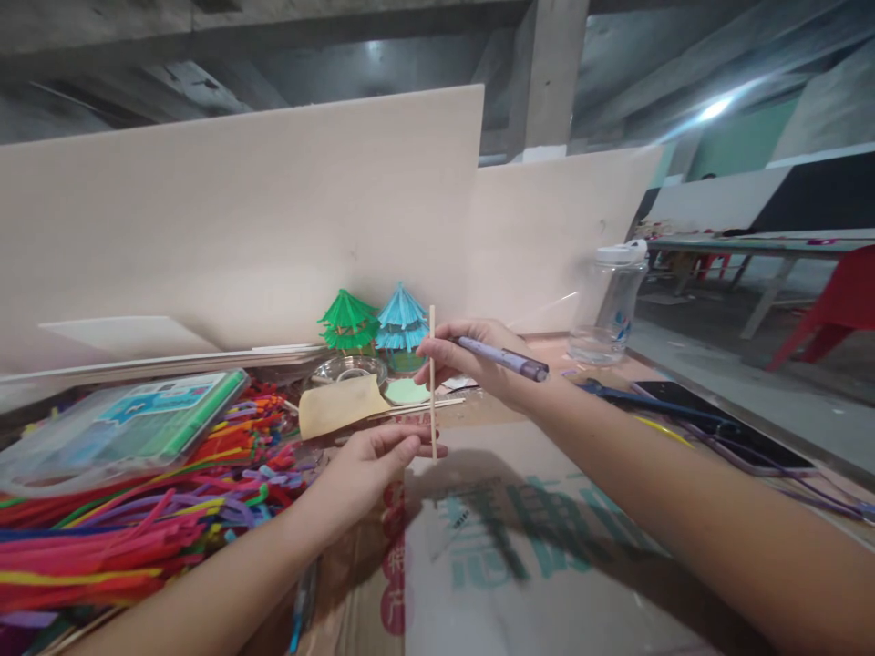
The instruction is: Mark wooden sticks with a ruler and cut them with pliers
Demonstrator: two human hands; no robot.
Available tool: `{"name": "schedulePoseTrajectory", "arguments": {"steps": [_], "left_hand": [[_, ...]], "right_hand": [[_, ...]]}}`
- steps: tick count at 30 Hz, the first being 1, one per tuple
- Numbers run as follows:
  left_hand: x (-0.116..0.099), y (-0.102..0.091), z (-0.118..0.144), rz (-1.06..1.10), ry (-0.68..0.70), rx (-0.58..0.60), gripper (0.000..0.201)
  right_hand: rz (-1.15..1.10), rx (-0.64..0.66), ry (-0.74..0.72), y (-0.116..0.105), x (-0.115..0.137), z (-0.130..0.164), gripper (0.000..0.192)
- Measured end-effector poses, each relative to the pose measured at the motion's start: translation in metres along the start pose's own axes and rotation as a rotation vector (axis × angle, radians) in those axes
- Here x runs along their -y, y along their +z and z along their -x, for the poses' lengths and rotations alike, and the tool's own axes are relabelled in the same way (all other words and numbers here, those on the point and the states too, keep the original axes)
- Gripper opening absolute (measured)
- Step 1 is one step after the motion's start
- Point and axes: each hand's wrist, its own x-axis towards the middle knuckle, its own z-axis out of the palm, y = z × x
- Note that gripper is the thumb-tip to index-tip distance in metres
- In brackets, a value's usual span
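A thin wooden stick (433, 392) stands upright in the air between my hands, over a printed cardboard sheet (519, 583). My left hand (383, 460) pinches its lower end between thumb and fingers. Higher up, my right hand (465, 360) has its thumb and fingertips closed on the same stick. A purple pen (502, 355) with a dark end also rests in the right hand, lying back across it and pointing to the right. Just behind the hands are a green tiered paper tree (348, 321) and a light blue one (402, 319).
Colourful pipe cleaners (157, 538) pile up at left beneath a clear plastic case (129, 428). A yellow paper piece (342, 405) lies near a glass dish (345, 369). At right stand a clear bottle (605, 305) and a dark phone (717, 424). White boards (239, 219) rise behind.
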Motion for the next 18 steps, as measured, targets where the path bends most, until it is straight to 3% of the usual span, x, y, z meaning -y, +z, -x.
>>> {"name": "schedulePoseTrajectory", "arguments": {"steps": [7,13,18], "left_hand": [[0.010,-0.001,-0.003,-0.014,-0.049,-0.022,0.040],[0.013,-0.003,-0.005,0.017,-0.028,-0.074,0.037],[0.011,0.000,-0.003,0.037,-0.037,-0.090,0.038]], "right_hand": [[-0.079,0.011,-0.023,0.000,-0.002,0.000,0.041],[-0.132,-0.130,-0.077,-0.015,0.010,0.001,0.035],[-0.150,-0.087,-0.050,-0.016,0.011,0.002,0.035]]}}
